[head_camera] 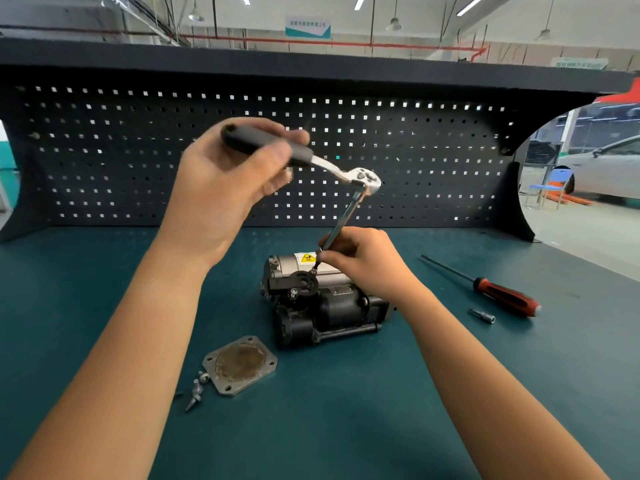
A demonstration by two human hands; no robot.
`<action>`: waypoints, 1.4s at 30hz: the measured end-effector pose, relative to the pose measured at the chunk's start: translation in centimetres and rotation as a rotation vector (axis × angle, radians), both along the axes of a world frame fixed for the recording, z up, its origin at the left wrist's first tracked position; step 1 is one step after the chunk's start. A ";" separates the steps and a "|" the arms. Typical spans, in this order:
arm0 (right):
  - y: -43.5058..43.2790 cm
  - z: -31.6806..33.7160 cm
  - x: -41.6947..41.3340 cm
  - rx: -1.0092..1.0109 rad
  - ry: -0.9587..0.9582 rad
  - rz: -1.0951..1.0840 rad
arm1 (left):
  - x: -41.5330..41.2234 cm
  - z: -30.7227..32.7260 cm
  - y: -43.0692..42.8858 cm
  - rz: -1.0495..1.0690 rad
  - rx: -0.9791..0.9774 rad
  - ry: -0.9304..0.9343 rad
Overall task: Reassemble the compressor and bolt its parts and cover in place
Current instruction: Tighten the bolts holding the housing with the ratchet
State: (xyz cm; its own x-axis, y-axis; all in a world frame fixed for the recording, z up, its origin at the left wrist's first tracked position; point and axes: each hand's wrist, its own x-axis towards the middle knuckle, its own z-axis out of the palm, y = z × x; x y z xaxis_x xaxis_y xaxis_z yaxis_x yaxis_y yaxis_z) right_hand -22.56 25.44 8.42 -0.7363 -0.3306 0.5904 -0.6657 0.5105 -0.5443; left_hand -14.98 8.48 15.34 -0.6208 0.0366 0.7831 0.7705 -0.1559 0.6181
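The black and silver compressor [322, 299] lies in the middle of the green bench. My left hand [225, 188] grips the black handle of a ratchet wrench [363, 178], raised above the compressor. A long chrome extension [343, 220] runs from the ratchet head down to a bolt on the compressor's top. My right hand [367, 261] pinches the lower end of that extension just above the bolt. The grey square cover plate [240, 365], rusty in its middle, lies flat in front of the compressor. Loose bolts [197, 389] lie at the plate's left corner.
A red and black screwdriver [498, 292] lies to the right of the compressor, with a small silver socket bit [483, 316] in front of it. A black pegboard [138, 161] closes off the back of the bench [346, 410].
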 end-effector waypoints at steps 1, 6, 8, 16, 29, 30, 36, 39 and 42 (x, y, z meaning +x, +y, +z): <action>-0.1 0.0 0.1 -0.015 -0.006 -0.012 | 0.7 0.2 0.2 0.083 -0.156 0.086; -1.1 0.1 0.0 0.116 0.127 -0.154 | 3.1 -0.1 1.8 0.450 -0.813 0.443; -1.1 0.0 0.0 0.092 0.130 -0.156 | 3.0 -0.2 2.1 0.476 -0.767 0.479; -0.2 -0.4 0.3 -0.098 -0.134 0.097 | -1.6 -1.0 0.1 -0.102 0.140 -0.180; -1.0 -1.2 0.1 0.043 0.030 0.031 | -1.5 -0.4 -0.1 -0.289 0.470 -0.325; -1.0 -1.3 0.0 0.033 0.018 0.030 | -1.2 -0.5 0.6 -0.279 0.423 -0.291; -0.6 -0.9 0.8 -0.100 -0.055 -0.025 | 0.6 -2.8 4.9 0.353 -0.108 0.411; -1.7 -0.3 4.2 0.090 0.080 -0.399 | 0.3 -4.6 5.9 0.631 -0.525 0.907; -2.3 0.1 3.6 0.024 -0.309 -0.441 | -0.4 -4.9 5.9 0.723 -0.516 0.888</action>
State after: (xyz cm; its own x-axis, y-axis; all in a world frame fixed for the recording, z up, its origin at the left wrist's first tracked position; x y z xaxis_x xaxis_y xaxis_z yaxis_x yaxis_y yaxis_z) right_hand -18.97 23.13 8.55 -0.9466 0.0387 0.3202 -0.1958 0.7200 -0.6658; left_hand -15.36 14.40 10.47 0.1069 0.3343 0.9364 0.7596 0.5802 -0.2939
